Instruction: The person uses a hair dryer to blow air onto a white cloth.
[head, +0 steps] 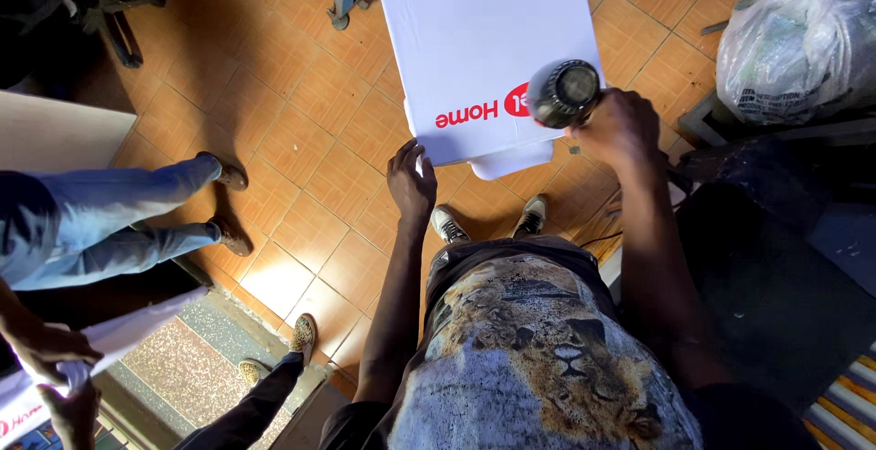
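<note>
Printed shirt point(538, 359) fills 6 o'clock, closest to the lens. My left hand point(411, 179) lies open, fingertips pressing the near edge of the white sheet point(474, 30), probably to keep it flat and steady. My right hand point(620, 126) is closed around a black heat gun point(564, 92), nozzle facing up over the sheet's corner at 1 o'clock. Tiled floor point(301, 130) below; a bystander's jeans point(100, 222) at 9 o'clock, plastic bag point(803, 35) at 2.
</note>
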